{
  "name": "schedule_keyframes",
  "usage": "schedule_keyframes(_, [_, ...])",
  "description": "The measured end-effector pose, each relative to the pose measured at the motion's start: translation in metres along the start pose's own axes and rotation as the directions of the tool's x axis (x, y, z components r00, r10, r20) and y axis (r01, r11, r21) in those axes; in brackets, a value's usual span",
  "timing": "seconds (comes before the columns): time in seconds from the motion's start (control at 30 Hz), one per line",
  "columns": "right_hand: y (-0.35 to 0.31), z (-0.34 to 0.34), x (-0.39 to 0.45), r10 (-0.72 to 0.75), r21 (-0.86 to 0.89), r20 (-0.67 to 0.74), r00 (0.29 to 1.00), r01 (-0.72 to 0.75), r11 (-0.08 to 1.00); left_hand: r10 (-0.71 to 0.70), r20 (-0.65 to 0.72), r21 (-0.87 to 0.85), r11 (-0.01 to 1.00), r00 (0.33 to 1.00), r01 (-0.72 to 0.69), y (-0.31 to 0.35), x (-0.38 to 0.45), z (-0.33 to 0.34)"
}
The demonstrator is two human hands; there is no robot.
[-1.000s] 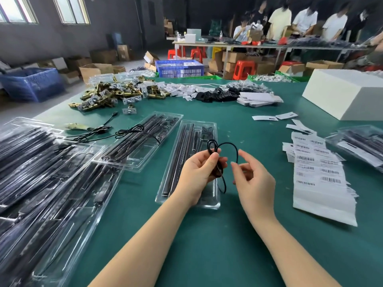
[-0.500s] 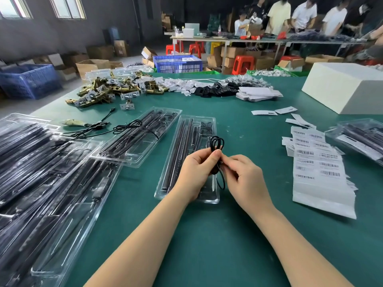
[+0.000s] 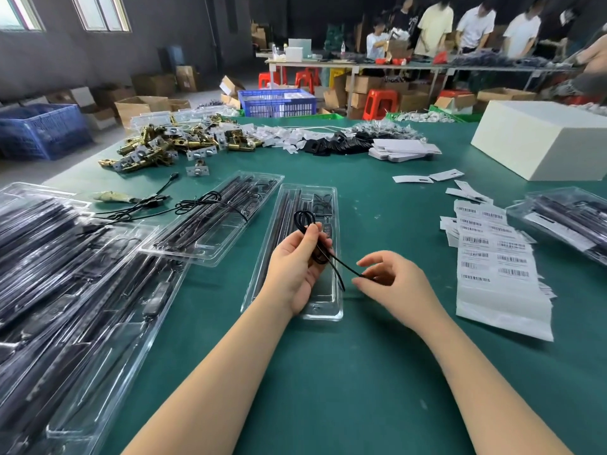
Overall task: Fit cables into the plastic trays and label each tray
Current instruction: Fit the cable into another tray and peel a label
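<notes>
A thin black cable [image 3: 303,221] is coiled into small loops. My left hand [image 3: 297,267] grips those loops above the near end of a clear plastic tray [image 3: 323,311] that holds dark rods. A free strand runs right and down to my right hand [image 3: 391,284], which pinches it between thumb and fingertips just right of the tray. A second clear tray [image 3: 213,247] with rods and a loose cable lies to the left. Barcode label sheets [image 3: 496,267] are stacked on the right.
Filled clear trays [image 3: 65,290] are piled at the left, more trays [image 3: 565,221] at the far right. Brass hardware [image 3: 157,149], paper tags and black parts lie at the back, with a white box [image 3: 542,142]. People stand at a far table.
My right hand has pulled away to the right and down, drawing a strand of the cable out from the coil. My left hand still holds the loops over the tray.
</notes>
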State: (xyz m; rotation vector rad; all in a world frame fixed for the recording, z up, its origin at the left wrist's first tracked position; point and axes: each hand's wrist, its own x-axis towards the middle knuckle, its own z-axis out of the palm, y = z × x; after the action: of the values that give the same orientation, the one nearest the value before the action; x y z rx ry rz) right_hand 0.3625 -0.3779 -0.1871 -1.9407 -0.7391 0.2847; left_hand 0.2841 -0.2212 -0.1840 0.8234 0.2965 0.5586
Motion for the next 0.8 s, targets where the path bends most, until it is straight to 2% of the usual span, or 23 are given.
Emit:
schedule_keyframes(0.07, [-0.002, -0.008, 0.001, 0.049, 0.257, -0.02, 0.999, -0.042, 0.965, -0.004, -0.009, -0.007, 1.0, 1.0, 0.004, 0.001, 0.0, 0.0])
schedule_keyframes(0.17, [-0.005, -0.013, 0.003, 0.114, 0.596, -0.11, 0.987, -0.026, 0.803, -0.012, 0.016, 0.066, 0.998, 1.0, 0.011, 0.0, -0.001, 0.0])
schedule_keyframes(0.27, [-0.009, -0.014, 0.004, 0.159, 0.753, -0.172, 0.972, 0.026, 0.657, 0.004, 0.105, 0.265, 0.964, 0.994, -0.032, -0.004, -0.004, 0.003])
schedule_keyframes(0.37, [-0.012, -0.01, 0.003, 0.155, 0.787, -0.182, 0.971, 0.049, 0.615, 0.005, 0.175, 0.411, 0.908, 0.985, -0.078, -0.006, -0.007, 0.004])
schedule_keyframes(0.57, [-0.015, 0.002, 0.001, 0.035, 0.673, -0.218, 0.975, 0.125, 0.729, 0.02, 0.234, 0.504, 0.853, 0.972, -0.139, -0.008, -0.01, 0.005])
schedule_keyframes(0.67, [-0.017, 0.005, 0.0, -0.038, 0.556, -0.261, 0.964, 0.183, 0.811, 0.016, 0.281, 0.57, 0.802, 0.96, -0.18, -0.01, -0.011, 0.005])
schedule_keyframes(0.8, [-0.018, 0.011, -0.002, -0.058, 0.518, -0.249, 0.967, 0.184, 0.835, 0.013, 0.302, 0.595, 0.779, 0.953, -0.199, -0.009, -0.011, 0.004])
